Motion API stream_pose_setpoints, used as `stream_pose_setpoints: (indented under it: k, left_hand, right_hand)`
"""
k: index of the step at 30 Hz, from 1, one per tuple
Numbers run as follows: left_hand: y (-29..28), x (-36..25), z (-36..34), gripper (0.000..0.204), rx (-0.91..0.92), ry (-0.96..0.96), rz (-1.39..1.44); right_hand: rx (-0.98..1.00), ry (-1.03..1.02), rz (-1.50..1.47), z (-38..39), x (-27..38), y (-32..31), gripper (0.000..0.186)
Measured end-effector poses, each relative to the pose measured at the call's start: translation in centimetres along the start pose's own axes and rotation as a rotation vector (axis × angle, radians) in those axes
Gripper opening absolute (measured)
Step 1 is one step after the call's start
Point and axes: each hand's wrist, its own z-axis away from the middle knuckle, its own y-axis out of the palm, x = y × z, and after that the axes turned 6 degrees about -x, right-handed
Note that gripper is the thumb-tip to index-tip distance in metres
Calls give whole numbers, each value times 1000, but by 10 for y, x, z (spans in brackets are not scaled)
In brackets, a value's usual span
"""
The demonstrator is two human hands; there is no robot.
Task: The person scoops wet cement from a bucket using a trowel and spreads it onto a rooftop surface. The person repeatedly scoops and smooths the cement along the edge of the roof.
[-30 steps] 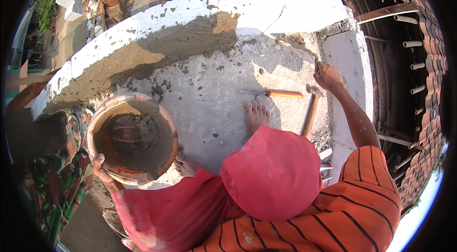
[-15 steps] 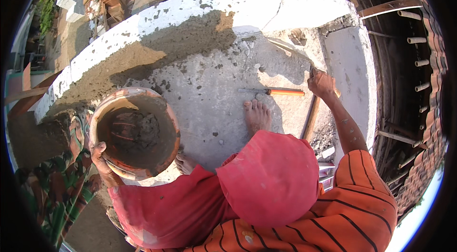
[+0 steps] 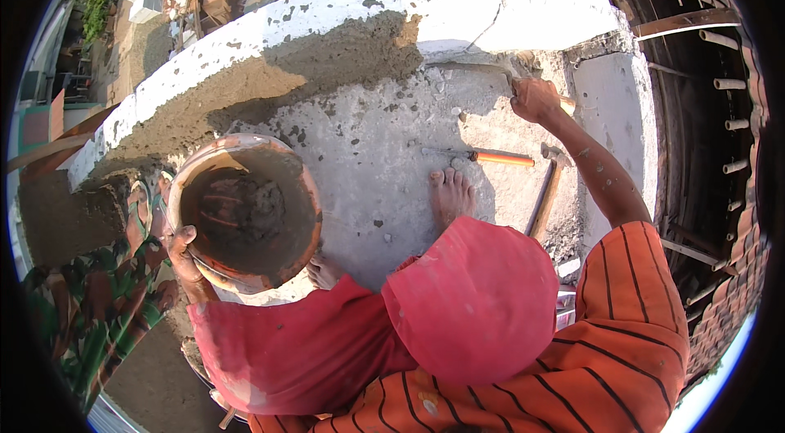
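At the left, my left hand [image 3: 185, 258] grips the rim of a mortar-caked bucket [image 3: 306, 253]. Wet grey mortar [image 3: 260, 208] lies in the bottom of the bucket, which tilts a little. My right hand [image 3: 536, 99] is closed round a trowel by its wooden handle [image 3: 567, 105]. The trowel's blade is held low, by the foot of the white wall [image 3: 458, 12], and is hard to make out against the cement. Fresh mortar [image 3: 343, 53] covers part of the wall's inner face, left of my right hand.
A thin tool with an orange handle [image 3: 505, 159] and a hammer [image 3: 543, 202] lie on the rough concrete floor [image 3: 360, 139]. My bare foot [image 3: 452, 194] stands between bucket and hammer. Camouflage cloth [image 3: 106, 302] hangs at the left. Roof tiles [image 3: 732, 302] edge the right.
My right hand has moved forward and slightly left with the trowel, uncovering the hammer's head. My left hand stays on the bucket, and the whole view has shifted slightly.
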Motion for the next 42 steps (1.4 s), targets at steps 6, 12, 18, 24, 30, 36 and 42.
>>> stream_pose_setpoints:
  k: [6, 12, 18, 24, 30, 36, 42]
  left_hand:
    - [-13, 7, 1, 18, -112, 27, -39]
    - [-3, 16, -16, 19, 6, 92, -56]
    - [32, -19, 25, 25, -68, 123, -49]
    - [34, -11, 3, 25, 99, 304, -118]
    - [69, -37, 17, 41, 109, 218, -42]
    - [92, -31, 24, 41, 219, 258, 36]
    - [124, -22, 28, 43, 178, 413, -87]
  right_hand:
    - [98, -297, -17, 19, 53, -13, 21]
    - [27, -102, -89, 16, 76, 6, 24]
    - [292, -506, 106, 23, 125, -36, 24]
    - [28, -314, -108, 26, 152, 5, 26]
    - [234, -532, 76, 65, 181, -69, 37]
    - [-123, -576, 127, 49, 232, -144, 32]
    - [57, -845, 53, 43, 330, -82, 35]
